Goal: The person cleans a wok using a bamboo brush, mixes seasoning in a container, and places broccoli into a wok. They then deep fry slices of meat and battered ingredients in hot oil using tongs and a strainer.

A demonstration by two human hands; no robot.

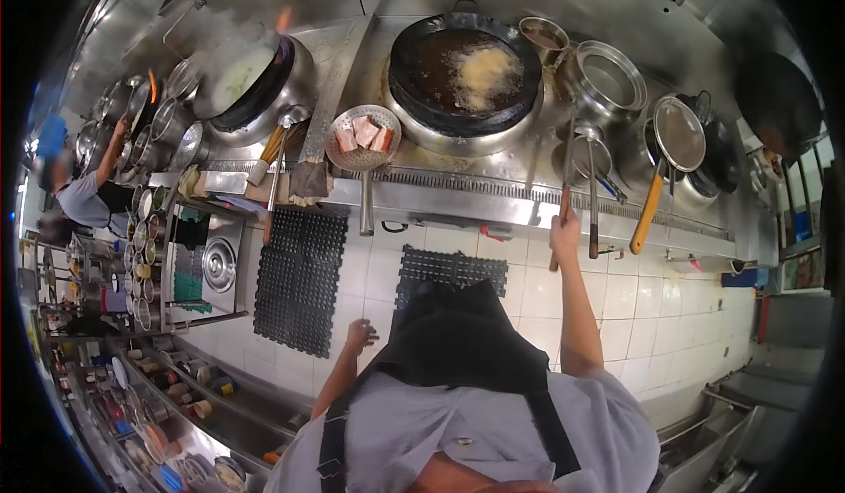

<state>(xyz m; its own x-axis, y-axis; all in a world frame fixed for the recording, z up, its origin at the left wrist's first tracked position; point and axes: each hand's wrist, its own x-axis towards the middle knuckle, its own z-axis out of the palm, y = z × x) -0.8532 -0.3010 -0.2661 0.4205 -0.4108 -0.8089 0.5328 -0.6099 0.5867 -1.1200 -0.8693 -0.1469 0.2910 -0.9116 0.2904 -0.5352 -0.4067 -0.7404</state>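
My right hand [566,233] is wrapped round the brown handle of a long utensil [569,163] that reaches over the stove's front edge. My left hand [361,334] hangs beside my apron above the floor, its fingers partly spread, holding nothing. A wok of dark oil [431,70] stands on the burner in front, with a pale, bubbling mass [486,75] in it. Left of this wok, a perforated ladle [366,160] bears several pieces of pink and white meat [363,132]. Beside my right hand lie a dark-handled ladle [593,202] and a yellow-handled strainer [679,136].
Another wok [242,79] steams at the left, with flame behind it. Metal pots [609,75] stand at the right. A co-worker [88,194] stands at the far left. Black mats [295,282] lie on the tiled floor. Shelves of dishes [189,396] are at the lower left.
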